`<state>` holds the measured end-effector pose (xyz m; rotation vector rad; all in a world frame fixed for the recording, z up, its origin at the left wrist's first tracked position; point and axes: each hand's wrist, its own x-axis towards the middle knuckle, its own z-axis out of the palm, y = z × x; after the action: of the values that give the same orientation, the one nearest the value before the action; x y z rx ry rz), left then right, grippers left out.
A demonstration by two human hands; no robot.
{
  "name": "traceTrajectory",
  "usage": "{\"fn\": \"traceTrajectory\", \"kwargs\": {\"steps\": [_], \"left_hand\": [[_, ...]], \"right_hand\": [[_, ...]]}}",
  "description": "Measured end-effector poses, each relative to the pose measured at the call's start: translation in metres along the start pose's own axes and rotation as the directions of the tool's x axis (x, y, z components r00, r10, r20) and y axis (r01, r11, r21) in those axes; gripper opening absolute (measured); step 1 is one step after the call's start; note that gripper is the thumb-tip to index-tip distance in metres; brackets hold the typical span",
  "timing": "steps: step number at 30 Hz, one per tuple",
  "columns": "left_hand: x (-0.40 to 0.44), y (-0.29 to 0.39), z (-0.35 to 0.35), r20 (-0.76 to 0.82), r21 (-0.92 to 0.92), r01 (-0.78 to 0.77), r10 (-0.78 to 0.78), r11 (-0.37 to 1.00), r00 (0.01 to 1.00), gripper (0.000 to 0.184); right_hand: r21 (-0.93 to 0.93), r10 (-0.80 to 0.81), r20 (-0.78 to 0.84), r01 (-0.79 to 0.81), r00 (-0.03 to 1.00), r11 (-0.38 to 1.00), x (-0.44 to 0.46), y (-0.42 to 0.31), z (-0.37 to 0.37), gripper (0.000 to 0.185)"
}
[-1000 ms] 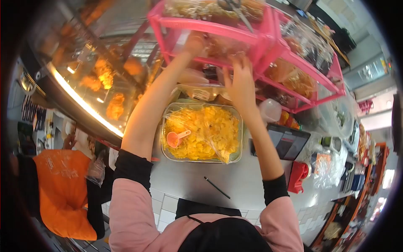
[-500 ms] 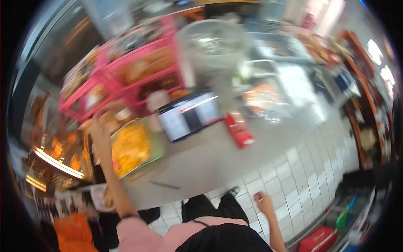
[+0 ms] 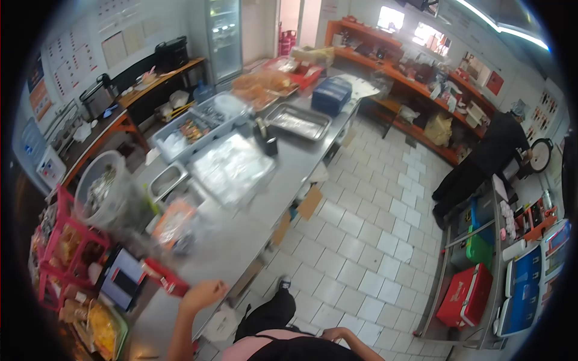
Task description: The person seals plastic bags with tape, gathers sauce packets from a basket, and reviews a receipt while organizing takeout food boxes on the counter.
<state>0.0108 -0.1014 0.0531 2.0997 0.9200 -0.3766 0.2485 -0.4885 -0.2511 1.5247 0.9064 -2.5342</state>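
Note:
Over the near edge of the metal counter, my left hand is raised, its fingers loosely curled and slightly blurred; nothing clear shows in them. It is nearest to a red box. My right hand hangs low beside my body, partly cut off by the dark apron, and its fingers are hard to make out. At the lower left stands the glass dish of yellow food, with a tablet close by.
The metal counter holds a foil-lined tray, a steel tray, a blue crate and a clear tub. Pink racks stand left. A red cooler and a person are at right, beyond tiled floor.
The view has swung right, away from the yellow food and pink racks. Both hands have left the racks; my left hand is now over the counter edge, my right hand beside my body.

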Motion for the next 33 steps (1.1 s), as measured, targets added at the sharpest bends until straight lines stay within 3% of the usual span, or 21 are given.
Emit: {"fn": "traceTrajectory", "kwargs": {"steps": [1,2,4,5,9,11,12,13,15,17,19,20,21,22,23,25,27,29,30,32,33], "left_hand": [[0.023,0.008,0.008,0.15,0.044,0.021,-0.027,0.999,0.988,0.046],[0.046,0.014,0.022,0.144,0.04,0.001,-0.007,0.999,0.99,0.046],[0.09,0.02,0.049,0.48,0.11,0.227,-0.252,0.968,0.84,0.062],[0.116,0.028,0.049,0.615,0.182,0.324,-0.365,0.928,0.699,0.07],[0.223,0.102,0.03,0.675,0.224,0.137,-0.255,0.965,0.692,0.077],[0.304,0.114,0.044,0.845,0.273,0.004,-0.241,0.962,0.477,0.08],[0.328,0.148,0.03,0.854,0.281,0.063,-0.279,0.958,0.44,0.081],[0.356,0.171,0.025,0.856,0.277,0.055,-0.272,0.959,0.439,0.081],[0.416,0.212,0.01,0.876,0.326,-0.082,-0.268,0.942,0.401,0.075],[0.467,0.261,-0.003,0.845,0.311,-0.049,-0.253,0.949,0.471,0.073],[0.527,0.3,-0.01,0.771,0.454,-0.396,-0.129,0.798,0.624,0.067],[0.547,0.312,-0.01,0.624,0.432,-0.526,0.178,0.732,0.761,0.064],[0.566,0.334,-0.014,0.498,0.424,-0.47,0.235,0.774,0.835,0.06],[0.583,0.356,-0.018,0.364,0.401,-0.408,0.266,0.82,0.893,0.055],[0.602,0.374,-0.02,0.343,0.351,-0.387,0.268,0.853,0.9,0.052],[0.646,0.409,-0.011,0.309,0.268,-0.356,0.27,0.895,0.912,0.046],[0.676,0.448,-0.013,0.279,0.235,-0.321,0.253,0.917,0.926,0.045],[0.695,0.489,-0.031,0.212,-0.045,-0.4,0.4,0.916,0.892,0.04],[0.702,0.505,-0.046,0.184,-0.066,-0.369,0.375,0.927,0.909,0.04],[0.711,0.532,-0.074,0.037,-0.314,-0.392,0.424,0.865,0.905,0.036],[0.717,0.537,-0.085,-0.033,-0.329,-0.375,0.386,0.867,0.922,0.032]], "right_hand": [[-0.11,-0.05,0.059,0.056,0.997,0.992,-0.002,0.004,-0.026,0.034],[-0.143,-0.115,0.084,0.126,0.99,0.982,-0.018,-0.001,-0.051,0.03],[-0.316,-0.386,0.139,0.41,0.912,0.855,-0.01,0.042,-0.111,0.038],[-0.278,-0.274,-0.034,0.254,0.961,0.926,-0.017,0.047,-0.141,0.038],[-0.248,-0.379,-0.129,0.341,0.916,0.907,-0.105,0.03,-0.248,0.038],[0.078,-0.114,-0.287,0.142,0.951,0.987,-0.208,-0.054,-0.272,0.041],[0.124,-0.087,-0.398,0.147,0.913,0.981,-0.252,-0.08,-0.286,0.048],[0.127,-0.081,-0.404,0.143,0.911,0.981,-0.266,-0.075,-0.309,0.048],[0.134,-0.071,-0.607,0.189,0.791,0.973,-0.283,-0.067,-0.36,0.057],[0.063,-0.061,-0.638,0.132,0.767,0.989,-0.293,-0.05,-0.411,0.067],[0.108,0.232,-0.53,-0.206,0.815,0.973,-0.29,-0.024,-0.458,0.077],[0.08,0.261,-0.531,-0.258,0.806,0.963,-0.269,0.005,-0.49,0.082],[0.067,0.264,-0.523,-0.27,0.811,0.961,-0.284,0.009,-0.523,0.082],[0.062,0.224,-0.54,-0.227,0.811,0.972,-0.299,0.015,-0.553,0.081],[0.055,0.19,-0.55,-0.191,0.814,0.98,-0.322,0.014,-0.58,0.081],[-0.218,-0.003,-0.615,-0.167,0.789,0.961,-0.372,0.016,-0.652,0.067],[-0.066,-0.083,-0.65,0.053,0.756,0.996,-0.442,-0.023,-0.708,0.051],[-0.116,-0.208,-0.663,0.175,0.719,0.978,-0.454,-0.026,-0.807,0.036],[-0.253,-0.298,-0.692,0.165,0.657,0.953,-0.476,-0.054,-0.844,0.03],[-0.502,-0.5,-0.695,0.149,0.516,0.852,-0.516,-0.128,-0.924,0.02],[-0.539,-0.586,-0.689,0.238,0.427,0.808,-0.531,-0.168,-0.958,0.017]]}}
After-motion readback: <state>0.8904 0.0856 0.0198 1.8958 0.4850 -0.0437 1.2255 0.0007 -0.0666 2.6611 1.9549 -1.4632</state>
